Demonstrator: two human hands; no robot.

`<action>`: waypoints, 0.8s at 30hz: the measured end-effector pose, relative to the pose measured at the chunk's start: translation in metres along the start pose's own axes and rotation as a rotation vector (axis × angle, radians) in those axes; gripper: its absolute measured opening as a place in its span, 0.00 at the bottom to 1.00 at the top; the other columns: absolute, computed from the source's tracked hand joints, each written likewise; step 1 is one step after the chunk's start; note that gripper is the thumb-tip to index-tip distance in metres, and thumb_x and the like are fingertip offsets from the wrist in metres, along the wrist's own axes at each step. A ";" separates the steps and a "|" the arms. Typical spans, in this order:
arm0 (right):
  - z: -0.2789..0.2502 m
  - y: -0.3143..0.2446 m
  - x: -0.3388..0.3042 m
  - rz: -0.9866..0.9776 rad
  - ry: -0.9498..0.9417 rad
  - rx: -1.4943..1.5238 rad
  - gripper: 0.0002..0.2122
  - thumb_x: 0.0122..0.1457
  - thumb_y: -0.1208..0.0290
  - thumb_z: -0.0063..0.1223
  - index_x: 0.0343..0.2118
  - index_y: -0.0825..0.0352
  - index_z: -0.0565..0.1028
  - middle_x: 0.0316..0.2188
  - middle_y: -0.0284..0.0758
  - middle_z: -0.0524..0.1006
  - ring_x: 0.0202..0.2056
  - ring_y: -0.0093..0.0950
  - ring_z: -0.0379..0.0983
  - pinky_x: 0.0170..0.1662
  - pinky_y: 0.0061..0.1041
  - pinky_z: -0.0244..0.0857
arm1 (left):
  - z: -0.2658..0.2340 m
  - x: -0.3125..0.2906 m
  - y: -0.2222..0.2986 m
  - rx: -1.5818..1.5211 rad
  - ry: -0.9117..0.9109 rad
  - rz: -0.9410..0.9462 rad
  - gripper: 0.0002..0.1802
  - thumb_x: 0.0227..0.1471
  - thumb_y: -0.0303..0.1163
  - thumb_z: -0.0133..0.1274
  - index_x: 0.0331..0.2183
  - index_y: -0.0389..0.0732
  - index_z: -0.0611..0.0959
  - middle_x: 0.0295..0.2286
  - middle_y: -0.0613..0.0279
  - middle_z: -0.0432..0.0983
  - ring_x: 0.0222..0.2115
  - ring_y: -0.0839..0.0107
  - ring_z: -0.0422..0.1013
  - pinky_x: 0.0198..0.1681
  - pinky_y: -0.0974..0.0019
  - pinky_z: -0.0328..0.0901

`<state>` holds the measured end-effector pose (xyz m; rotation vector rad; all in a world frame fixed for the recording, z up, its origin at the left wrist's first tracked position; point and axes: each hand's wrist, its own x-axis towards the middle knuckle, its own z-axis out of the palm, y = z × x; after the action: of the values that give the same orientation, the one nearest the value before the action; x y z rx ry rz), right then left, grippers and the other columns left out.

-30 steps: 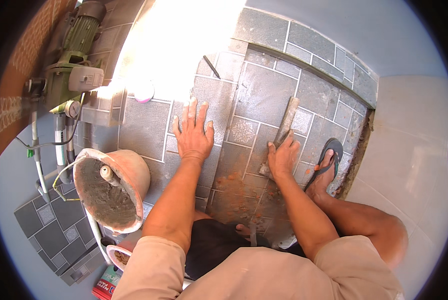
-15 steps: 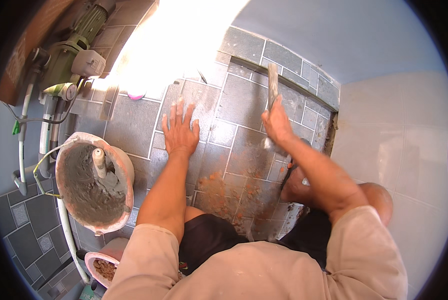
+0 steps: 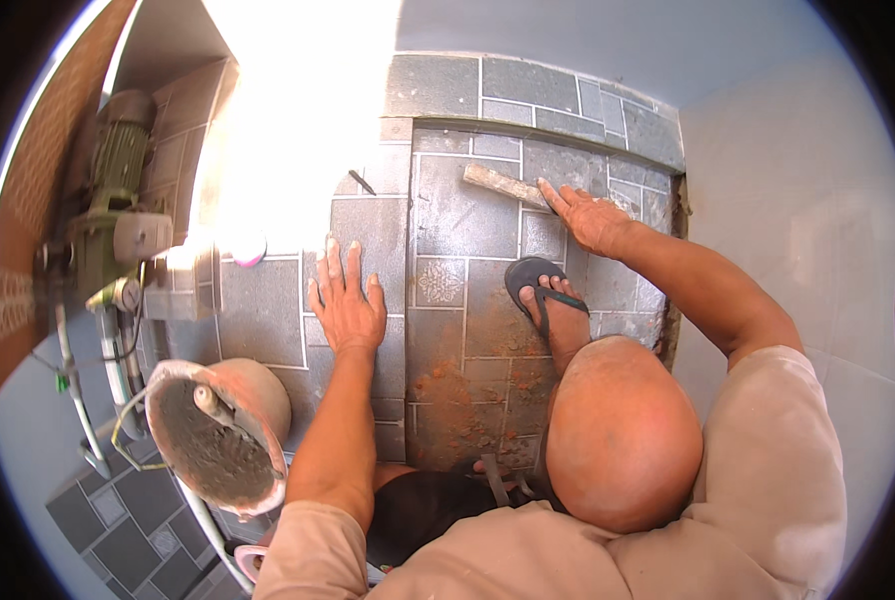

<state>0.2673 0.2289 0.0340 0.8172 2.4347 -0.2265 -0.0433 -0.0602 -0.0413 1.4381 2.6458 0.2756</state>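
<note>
My left hand (image 3: 350, 308) lies flat with fingers spread on a grey floor tile (image 3: 373, 222). Farther right, my right hand (image 3: 593, 220) is low over the tiles with its fingers stretched out. They reach across the near end of a short wooden-handled tool (image 3: 503, 184), which looks like a hammer. Its handle points left and slightly away from me, low to the floor. Under and behind my fingers the tool's other end is mostly hidden; a whitish bit shows beside the hand.
A bucket of grey mortar (image 3: 218, 450), with a wooden-handled tool in it, stands at left near a green pump (image 3: 118, 160) and pipes. Orange rubble (image 3: 458, 395) litters the tiles before me. My sandalled foot (image 3: 558, 310) is between the hands. A dark pen-like object (image 3: 362, 182) lies farther off.
The wooden handle has swung from pointing away to pointing left, lower to the floor. My right hand has moved farther away and right, its fingers straightened. The left hand remains flat; the view has shifted.
</note>
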 end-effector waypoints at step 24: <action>-0.005 -0.109 0.235 0.136 0.024 1.984 0.28 0.72 0.68 0.46 0.72 0.70 0.59 0.41 0.35 0.75 0.31 0.21 0.71 0.30 0.23 0.70 | 0.010 0.017 0.001 0.131 -0.051 0.027 0.35 0.63 0.45 0.42 0.69 0.50 0.66 0.72 0.50 0.52 0.72 0.49 0.47 0.72 0.42 0.38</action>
<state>0.0443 0.2619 -0.0947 1.5246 1.3809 -2.6531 -0.0501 -0.0441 -0.0509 1.4982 2.6491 0.0683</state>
